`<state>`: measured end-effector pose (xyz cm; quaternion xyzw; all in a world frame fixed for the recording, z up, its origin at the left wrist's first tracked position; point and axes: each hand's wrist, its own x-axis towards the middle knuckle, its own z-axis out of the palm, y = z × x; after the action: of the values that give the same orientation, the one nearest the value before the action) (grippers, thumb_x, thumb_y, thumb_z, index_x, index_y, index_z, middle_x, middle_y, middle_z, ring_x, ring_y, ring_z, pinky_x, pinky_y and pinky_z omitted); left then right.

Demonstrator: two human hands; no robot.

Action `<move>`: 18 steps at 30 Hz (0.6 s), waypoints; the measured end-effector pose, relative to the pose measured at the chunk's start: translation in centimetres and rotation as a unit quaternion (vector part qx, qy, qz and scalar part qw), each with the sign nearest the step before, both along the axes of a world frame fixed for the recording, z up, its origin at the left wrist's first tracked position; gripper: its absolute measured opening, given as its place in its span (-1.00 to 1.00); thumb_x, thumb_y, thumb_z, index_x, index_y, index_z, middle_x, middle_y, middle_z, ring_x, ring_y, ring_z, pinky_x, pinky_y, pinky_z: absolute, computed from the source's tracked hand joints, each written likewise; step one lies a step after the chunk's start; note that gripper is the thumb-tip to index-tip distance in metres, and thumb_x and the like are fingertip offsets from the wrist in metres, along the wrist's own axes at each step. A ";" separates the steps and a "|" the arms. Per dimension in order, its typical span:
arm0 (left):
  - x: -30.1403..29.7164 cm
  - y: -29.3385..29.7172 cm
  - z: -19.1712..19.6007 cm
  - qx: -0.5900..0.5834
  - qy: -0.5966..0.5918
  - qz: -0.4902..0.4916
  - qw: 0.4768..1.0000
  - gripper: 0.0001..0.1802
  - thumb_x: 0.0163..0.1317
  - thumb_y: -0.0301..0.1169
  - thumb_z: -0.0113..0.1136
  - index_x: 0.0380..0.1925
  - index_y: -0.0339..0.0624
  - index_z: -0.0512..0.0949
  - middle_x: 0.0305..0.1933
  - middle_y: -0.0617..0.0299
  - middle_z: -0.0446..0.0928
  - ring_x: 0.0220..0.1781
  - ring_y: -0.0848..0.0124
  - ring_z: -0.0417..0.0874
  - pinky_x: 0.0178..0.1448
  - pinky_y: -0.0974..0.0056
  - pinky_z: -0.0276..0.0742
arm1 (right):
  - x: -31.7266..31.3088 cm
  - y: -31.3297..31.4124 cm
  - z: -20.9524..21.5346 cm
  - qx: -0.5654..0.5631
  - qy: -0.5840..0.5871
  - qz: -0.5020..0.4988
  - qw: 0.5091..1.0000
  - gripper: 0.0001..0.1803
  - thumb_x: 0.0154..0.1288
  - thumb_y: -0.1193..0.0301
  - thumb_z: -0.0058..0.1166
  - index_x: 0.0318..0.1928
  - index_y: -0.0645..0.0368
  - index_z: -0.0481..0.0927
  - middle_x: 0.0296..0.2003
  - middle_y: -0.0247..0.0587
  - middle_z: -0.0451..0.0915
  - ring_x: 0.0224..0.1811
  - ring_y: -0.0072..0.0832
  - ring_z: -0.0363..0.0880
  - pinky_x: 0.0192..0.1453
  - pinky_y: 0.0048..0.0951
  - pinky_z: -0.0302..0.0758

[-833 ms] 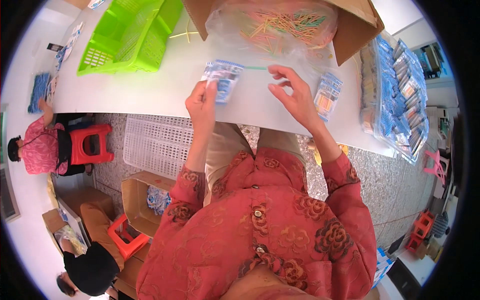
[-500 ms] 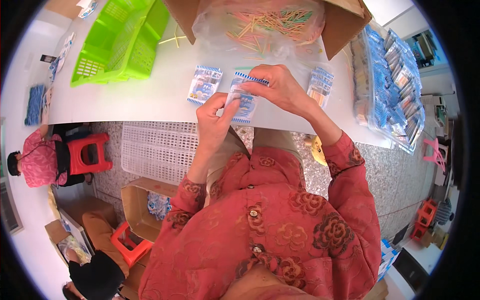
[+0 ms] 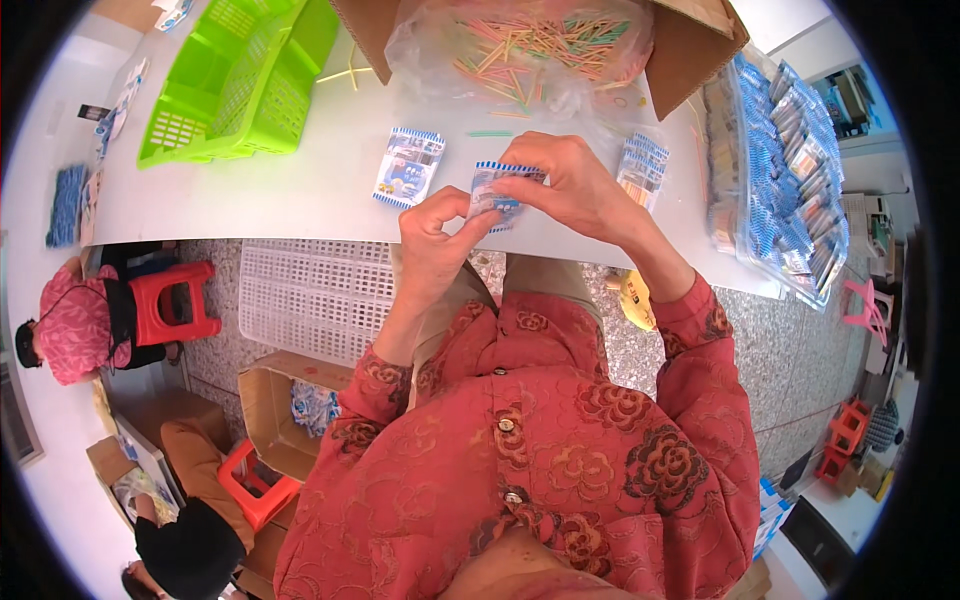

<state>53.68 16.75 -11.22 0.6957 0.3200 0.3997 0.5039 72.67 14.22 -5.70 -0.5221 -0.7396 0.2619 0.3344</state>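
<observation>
Between my two hands, over the table's near edge, is a small blue-and-white plastic packet. My left hand pinches its lower left part between thumb and fingers. At its upper right, my right hand grips it, fingers bent over the top. Left of my hands a similar packet lies flat on the table. To the right, partly behind my right hand, rests another packet with pale sticks showing through. A green stick lies just beyond the held packet.
At the back, an open cardboard box and clear plastic bag hold many coloured sticks. A green basket stands left; a clear bin full of packets stands right. Below the table edge is a white crate. Two people are at left.
The held packet now looks shorter and more bunched, and both hands still grip it. My left hand has shifted slightly right, toward the right hand.
</observation>
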 end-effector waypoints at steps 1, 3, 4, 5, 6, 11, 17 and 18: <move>0.0 0.0 -0.1 -0.011 -0.013 -0.002 1.000 -0.93 0.01 -0.58 0.32 -0.53 -0.30 0.59 -0.50 0.27 0.56 -0.47 0.58 0.51 -0.39 0.45 0.36 | -0.1 -0.1 -0.1 -0.029 0.068 -0.005 0.997 -0.83 0.18 0.43 0.17 -0.28 0.30 0.60 -0.44 -0.12 0.55 -0.41 -0.41 0.48 -0.32 -0.43 0.40; -0.1 0.1 -0.4 -0.022 -0.026 -0.004 0.999 -0.93 0.01 -0.59 0.33 -0.53 -0.31 0.59 -0.49 0.27 0.56 -0.47 0.58 0.51 -0.39 0.45 0.36 | -0.1 -0.1 0.2 -0.059 0.136 -0.011 0.989 -0.84 0.18 0.44 0.17 -0.28 0.29 0.61 -0.44 -0.16 0.56 -0.41 -0.48 0.49 -0.33 -0.46 0.41; -0.1 0.2 -0.5 -0.020 -0.036 -0.008 0.999 -0.93 0.00 -0.59 0.33 -0.53 -0.30 0.59 -0.49 0.27 0.56 -0.47 0.58 0.50 -0.40 0.45 0.35 | 0.1 -0.1 0.7 -0.083 0.099 -0.018 0.991 -0.84 0.18 0.44 0.17 -0.29 0.29 0.61 -0.45 -0.19 0.57 -0.41 -0.53 0.49 -0.33 -0.48 0.41; -0.1 0.2 -0.5 -0.017 -0.046 -0.014 0.999 -0.93 0.00 -0.59 0.33 -0.53 -0.30 0.59 -0.49 0.28 0.56 -0.47 0.58 0.50 -0.40 0.45 0.35 | 0.3 -0.1 1.0 -0.107 0.063 -0.027 0.992 -0.85 0.18 0.44 0.17 -0.31 0.28 0.62 -0.46 -0.23 0.58 -0.41 -0.58 0.49 -0.34 -0.50 0.41; -0.1 0.2 -0.5 -0.017 -0.046 -0.015 0.999 -0.93 0.00 -0.59 0.33 -0.53 -0.30 0.59 -0.49 0.28 0.56 -0.47 0.58 0.50 -0.40 0.45 0.35 | 0.4 -0.1 0.9 -0.107 0.063 -0.028 0.992 -0.85 0.18 0.44 0.17 -0.31 0.28 0.62 -0.46 -0.23 0.58 -0.41 -0.58 0.49 -0.34 -0.50 0.41; -0.1 0.0 -0.1 -0.004 -0.024 -0.012 1.000 -0.91 -0.03 -0.60 0.34 -0.53 -0.29 0.59 -0.50 0.27 0.56 -0.48 0.59 0.50 -0.41 0.45 0.35 | 0.3 -0.3 0.9 -0.023 0.021 -0.015 0.999 -0.88 0.16 0.48 0.17 -0.35 0.31 0.60 -0.50 -0.16 0.53 -0.47 -0.42 0.47 -0.38 -0.43 0.39; 0.1 0.0 -0.3 0.008 -0.052 0.004 0.999 -0.86 -0.07 -0.61 0.37 -0.59 -0.28 0.55 -0.52 0.29 0.53 -0.49 0.59 0.49 -0.41 0.45 0.34 | -0.1 -0.7 1.3 0.001 0.027 0.004 1.000 -0.84 0.09 0.55 0.16 -0.26 0.30 0.57 -0.40 -0.12 0.54 -0.38 -0.36 0.50 -0.31 -0.39 0.41; 0.1 0.1 -0.3 0.008 -0.052 0.001 0.999 -0.86 -0.07 -0.61 0.37 -0.59 -0.28 0.55 -0.52 0.29 0.53 -0.49 0.59 0.49 -0.41 0.45 0.34 | -0.1 -0.8 1.2 0.001 0.026 0.002 1.000 -0.84 0.09 0.55 0.16 -0.26 0.30 0.57 -0.40 -0.12 0.54 -0.38 -0.36 0.50 -0.31 -0.39 0.41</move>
<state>53.79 16.84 -11.57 0.6773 0.2909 0.4388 0.5138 72.58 13.46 -4.47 -0.5132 -0.7318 0.2757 0.3536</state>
